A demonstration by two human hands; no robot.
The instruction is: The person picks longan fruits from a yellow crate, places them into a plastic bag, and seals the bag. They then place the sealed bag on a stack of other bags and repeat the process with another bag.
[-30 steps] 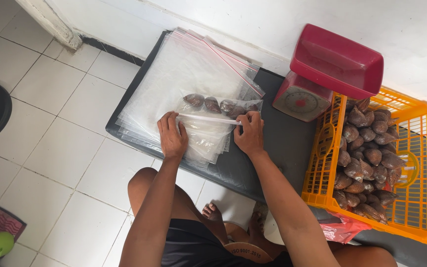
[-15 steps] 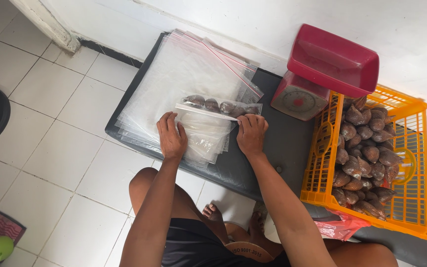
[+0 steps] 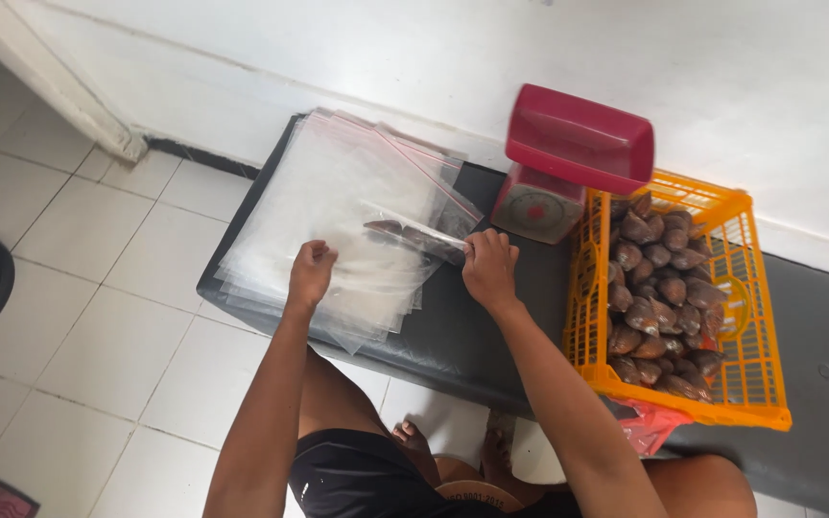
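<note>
The left hand (image 3: 311, 273) is closed as a loose fist and pinches one end of a clear zip bag (image 3: 413, 235) with brown fruits inside. The right hand (image 3: 489, 269) pinches the other end. The bag lies on a stack of empty bags (image 3: 323, 206) on the dark counter (image 3: 453, 331). Near the right hand stand a red scale (image 3: 568, 163) and an orange basket (image 3: 736, 317).

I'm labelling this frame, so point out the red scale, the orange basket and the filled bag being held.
red scale (image 3: 580, 144), head view, on its red pan.
orange basket (image 3: 748, 288), head view, on its right wall.
filled bag (image 3: 413, 234), head view, on its middle.
</note>
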